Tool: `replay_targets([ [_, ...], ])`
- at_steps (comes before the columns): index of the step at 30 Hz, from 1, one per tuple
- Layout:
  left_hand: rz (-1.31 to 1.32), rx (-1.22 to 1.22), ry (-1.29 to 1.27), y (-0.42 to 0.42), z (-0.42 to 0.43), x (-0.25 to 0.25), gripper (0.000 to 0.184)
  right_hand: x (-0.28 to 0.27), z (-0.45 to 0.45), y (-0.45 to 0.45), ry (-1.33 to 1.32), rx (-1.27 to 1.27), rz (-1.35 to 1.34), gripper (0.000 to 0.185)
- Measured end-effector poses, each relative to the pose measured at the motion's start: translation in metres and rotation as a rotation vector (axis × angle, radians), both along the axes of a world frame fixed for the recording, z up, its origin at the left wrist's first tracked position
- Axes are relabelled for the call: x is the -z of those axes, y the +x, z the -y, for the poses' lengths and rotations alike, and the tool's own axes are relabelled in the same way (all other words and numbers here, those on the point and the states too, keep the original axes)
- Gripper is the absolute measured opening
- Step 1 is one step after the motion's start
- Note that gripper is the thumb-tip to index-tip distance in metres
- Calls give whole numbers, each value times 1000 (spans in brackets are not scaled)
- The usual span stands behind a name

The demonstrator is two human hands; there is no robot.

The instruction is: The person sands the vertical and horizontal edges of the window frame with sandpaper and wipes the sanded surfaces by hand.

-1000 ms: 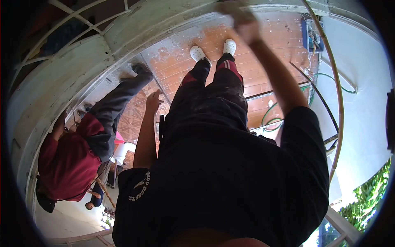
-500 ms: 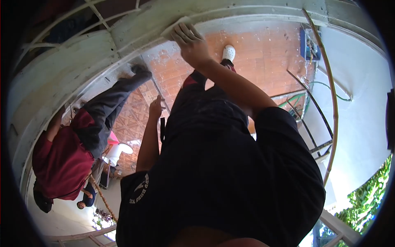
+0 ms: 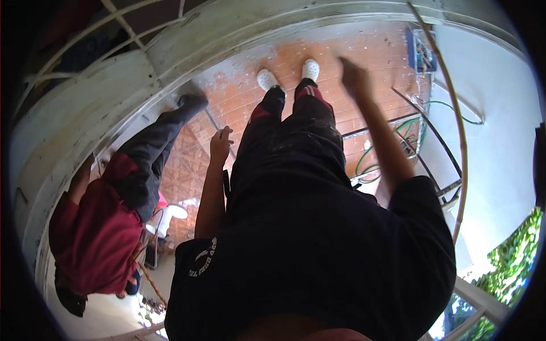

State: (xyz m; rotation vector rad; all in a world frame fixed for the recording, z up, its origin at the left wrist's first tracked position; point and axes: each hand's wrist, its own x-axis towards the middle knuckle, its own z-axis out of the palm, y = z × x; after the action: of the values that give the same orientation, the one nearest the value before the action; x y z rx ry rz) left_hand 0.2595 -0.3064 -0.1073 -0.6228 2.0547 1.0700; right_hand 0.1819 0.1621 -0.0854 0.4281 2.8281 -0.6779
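My left hand (image 3: pixel 220 143) hangs low at my left side, above the tiled floor. Its fingers are loosely bent and apart, and nothing shows in them. My right hand (image 3: pixel 356 79) is out to the right of my legs, over the floor and away from the wall ledge (image 3: pixel 222 42). Motion smears its fingers, so their grip is unclear. At the fingertips there is a faint pale blur that I cannot make out. The flat pale sheet seen earlier under this hand cannot be made out now. The ledge's pale surface looks worn and patchy.
A co-worker in a maroon shirt (image 3: pixel 99 238) is at the left by the same wall. On the right stand a bamboo pole (image 3: pixel 455 113), a dark metal frame (image 3: pixel 435 136) and a green hose (image 3: pixel 364 162). A blue crate (image 3: pixel 420 51) lies farther off.
My right hand has left the ledge, where it pressed a pale sheet, and swung right and back. Both my shoes now show. My left hand's fingers have shifted slightly.
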Motion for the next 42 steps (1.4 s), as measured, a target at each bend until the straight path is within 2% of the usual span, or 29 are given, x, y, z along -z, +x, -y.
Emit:
replay_targets([
  [1,-56,101,-3,-14,-19,-12,43,-1,22,14,-124,-13,-70,24],
  [2,-63,199,-31,-36,-42,-30,36,-4,36,25,-129,44,-23,22],
  [4,-585,400,35,-68,-81,-47,32,-16,48,44,-203,168,8,24],
  [6,-940,548,-27,-108,-127,-73,33,-25,44,61,-258,239,-19,26],
  [7,-1053,565,-19,-124,-147,-80,37,-28,34,70,-266,266,25,26],
  [8,-1104,624,-110,-140,-167,-86,53,-32,23,79,-275,292,69,26],
  [9,-1121,618,-108,-152,-186,-90,53,-36,12,87,-268,289,53,26],
  [11,-1093,655,-448,-172,-222,-97,74,-44,-17,100,-386,406,-56,29],
  [12,-1111,645,-453,-175,-238,-95,74,-37,-36,112,-378,441,-89,30],
  [14,-762,665,-738,-171,-267,-80,89,-45,-65,125,-344,518,-80,30],
  [15,-774,655,-746,-167,-281,-71,89,-57,-76,130,-315,559,-40,29],
  [17,-934,623,-514,-158,-310,-57,92,-54,-96,149,-319,590,-29,28],
  [18,-939,621,-521,-156,-329,-60,92,-49,-100,160,-318,631,-4,28],
  [20,-871,870,-445,-159,-364,-64,86,-41,-106,177,-343,643,-9,28],
  [21,-879,866,-451,-165,-373,-67,86,-32,-112,186,-360,656,-8,28],
  [23,-1153,979,42,-176,-389,-75,80,-23,-113,188,-406,677,-99,31],
  [25,-1250,1018,-4,-189,-391,-89,84,-35,-112,173,-450,675,-84,28],
  [27,-1131,597,-377,-202,-390,-85,83,-43,-117,154,-475,651,-85,27],
  [28,-979,592,-598,-213,-390,-62,87,-46,-120,145,-492,628,-74,27],
  [29,-989,592,-599,-213,-389,-66,87,-46,-124,137,-495,629,-84,27],
  [31,-1037,869,-672,-205,-391,-73,94,-46,-133,117,-511,522,-114,27],
  [32,-1052,992,-573,-202,-395,-78,95,-46,-137,108,-538,510,-118,28],
  [33,-1060,986,-582,-209,-399,-78,95,-46,-139,99,-542,502,-128,28],
  [35,-1090,1359,-262,-229,-405,-73,92,-50,-143,86,-556,439,-145,27],
  [36,-1103,1312,-52,-248,-405,-72,86,-53,-146,83,-561,429,-149,27],
  [37,-1104,1305,-63,-258,-402,-70,86,-57,-149,80,-551,407,-136,26],
  [39,-1227,866,-159,-274,-387,-60,80,-51,-155,79,-549,383,-121,26],
  [40,-1243,1049,-385,-282,-368,-50,78,-46,-161,82,-565,392,-73,25],
  [42,-1202,1036,-421,-269,-336,-63,78,-42,-165,87,-581,392,-20,25],
])
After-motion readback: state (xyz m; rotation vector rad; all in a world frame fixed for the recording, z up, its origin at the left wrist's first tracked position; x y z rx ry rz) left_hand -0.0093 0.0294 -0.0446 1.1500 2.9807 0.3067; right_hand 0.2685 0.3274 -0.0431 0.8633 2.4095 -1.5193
